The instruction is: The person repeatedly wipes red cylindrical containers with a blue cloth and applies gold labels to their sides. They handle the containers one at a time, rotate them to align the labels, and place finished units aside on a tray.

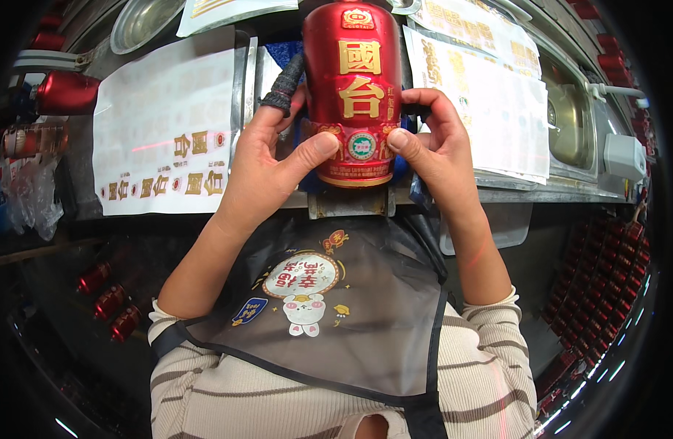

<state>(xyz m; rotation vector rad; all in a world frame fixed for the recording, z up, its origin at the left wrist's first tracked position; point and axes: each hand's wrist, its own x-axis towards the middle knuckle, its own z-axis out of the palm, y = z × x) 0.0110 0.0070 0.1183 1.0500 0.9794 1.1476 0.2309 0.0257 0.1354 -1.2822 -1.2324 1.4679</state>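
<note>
From eight o'clock the left hand [265,162] and from four the right hand [448,157] are pinching a glossy, rounded red bottle [357,95].

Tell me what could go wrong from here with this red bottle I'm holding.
Both thumbs of the left hand and right hand rest on the lower part of the red bottle, so its decoration might get smudged. Its glossy surface could slip if either grip loosens. The sheet of gold lettering lies close to the left forearm, which might snag it.
</note>
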